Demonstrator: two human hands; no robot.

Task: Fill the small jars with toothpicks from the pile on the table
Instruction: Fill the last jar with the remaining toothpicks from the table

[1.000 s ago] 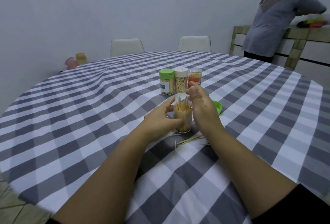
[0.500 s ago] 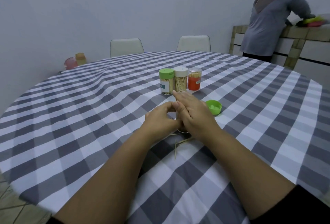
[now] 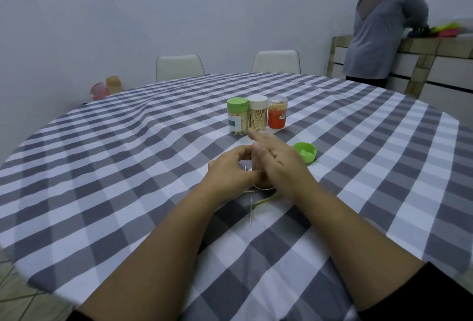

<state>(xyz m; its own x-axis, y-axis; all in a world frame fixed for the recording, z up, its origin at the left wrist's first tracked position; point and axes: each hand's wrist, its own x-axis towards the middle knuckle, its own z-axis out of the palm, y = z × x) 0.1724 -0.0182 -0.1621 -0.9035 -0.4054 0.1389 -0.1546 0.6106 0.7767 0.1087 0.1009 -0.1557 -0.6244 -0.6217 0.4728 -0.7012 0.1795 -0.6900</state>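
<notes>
A small clear jar (image 3: 256, 167) of toothpicks stands upright on the checked tablecloth, mostly hidden between my hands. My left hand (image 3: 230, 172) grips it from the left with curled fingers. My right hand (image 3: 279, 164) lies flat over the jar's mouth, fingers straight, pressing down on the toothpicks. A few loose toothpicks (image 3: 258, 203) lie on the cloth just in front of the jar. The jar's green lid (image 3: 304, 151) rests upside down to the right.
Three capped jars stand behind my hands: a green-lidded jar (image 3: 237, 116), a white-lidded jar (image 3: 258, 113) and an orange-labelled jar (image 3: 277, 115). Two white chairs (image 3: 180, 67) stand at the round table's (image 3: 128, 167) far side. A person (image 3: 386, 21) stands at a counter, back right.
My right hand came down from beside the jar's sticking-out toothpicks and now lies flat over its mouth. The toothpick tips no longer show. My left hand kept its grip.
</notes>
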